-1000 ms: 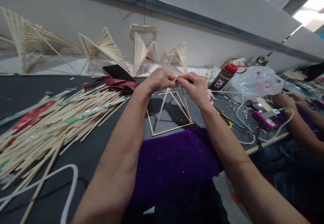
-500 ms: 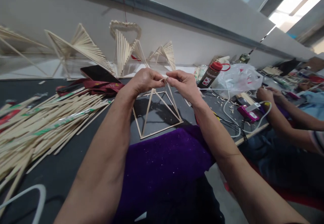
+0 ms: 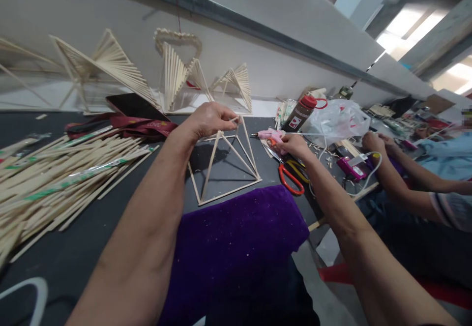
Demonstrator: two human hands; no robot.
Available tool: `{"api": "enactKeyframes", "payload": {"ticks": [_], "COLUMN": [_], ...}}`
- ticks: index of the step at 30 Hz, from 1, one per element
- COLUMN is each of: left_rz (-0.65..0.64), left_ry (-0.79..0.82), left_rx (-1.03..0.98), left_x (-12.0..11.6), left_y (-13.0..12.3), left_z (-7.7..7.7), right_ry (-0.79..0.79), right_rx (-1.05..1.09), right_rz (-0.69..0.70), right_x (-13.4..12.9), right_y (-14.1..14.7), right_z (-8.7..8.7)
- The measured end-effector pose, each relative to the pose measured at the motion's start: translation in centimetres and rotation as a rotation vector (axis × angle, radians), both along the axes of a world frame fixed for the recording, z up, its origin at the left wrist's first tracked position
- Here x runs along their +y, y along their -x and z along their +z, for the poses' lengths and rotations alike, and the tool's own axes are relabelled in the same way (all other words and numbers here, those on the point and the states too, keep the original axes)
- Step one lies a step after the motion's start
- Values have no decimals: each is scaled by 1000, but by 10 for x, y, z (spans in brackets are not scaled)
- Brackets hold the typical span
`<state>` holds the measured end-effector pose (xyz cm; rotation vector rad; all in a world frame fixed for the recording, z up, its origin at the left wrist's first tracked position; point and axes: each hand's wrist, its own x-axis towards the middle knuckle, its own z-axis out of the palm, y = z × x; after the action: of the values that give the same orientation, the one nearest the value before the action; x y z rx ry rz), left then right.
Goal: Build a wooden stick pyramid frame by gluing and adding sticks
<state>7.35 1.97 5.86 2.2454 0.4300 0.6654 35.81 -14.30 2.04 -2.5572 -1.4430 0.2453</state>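
Observation:
My left hand (image 3: 212,119) pinches the top right corner of a frame of thin wooden sticks (image 3: 230,192), which stands on the dark table. The frame has a four-sided base with sloping sticks that meet at two peaks. My right hand (image 3: 295,145) is closed around a pink hot glue gun (image 3: 270,133), its nozzle pointing left toward the frame and apart from it. Under and beside that hand lie orange-handled scissors (image 3: 295,192) and a yellow-handled tool (image 3: 298,168). My left fingertips partly hide the corner they grip.
A pile of wooden sticks (image 3: 84,168), a red lanyard (image 3: 138,123) and a dark phone (image 3: 132,104) lie left. Finished stick models (image 3: 110,60) stand along the wall. A bottle (image 3: 299,115), plastic bag (image 3: 339,119) and a co-worker's hands (image 3: 374,141) are right. Purple cloth (image 3: 236,237) covers my lap.
My right hand has left the frame's top corner, moved right and taken hold of the glue gun. My left hand stays at the corner. The scissors have come into view.

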Motion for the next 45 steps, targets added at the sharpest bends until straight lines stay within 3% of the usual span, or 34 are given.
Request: {"api": "enactKeyframes", "payload": {"ticks": [11,13,17,21,26,30,34,37,45], "left_rz": [-21,-20,-14,12,18,40,43,51,92], "left_ry": [-18,-23,-47,-70,-52,-47,-59,-64,-101], "left_rx": [48,40,51,110,141,149,145,136,125], "left_x": [-3,-1,1,-1,-4,-5,-6,-8,-9], "left_y": [0,-1,-2,0,0,-2,-2,-2,-3], "left_z": [3,2,2,4,7,8,8,8,6], "right_ry": [-144,-273,-514,-573,-648,-662,-691,-744,-873], "right_rx": [-38,72,495,813,987,1096,1046,853,91], "right_rz": [-31,-53,-122,-35,110,139,206,308,502], "right_x": [-8,-14,-21,-25,-31,-34,-40,-49,-65], "right_y": [1,2,12,25,33,45,67,85,118], "right_z": [16,18,25,34,46,63,82,88,59]}}
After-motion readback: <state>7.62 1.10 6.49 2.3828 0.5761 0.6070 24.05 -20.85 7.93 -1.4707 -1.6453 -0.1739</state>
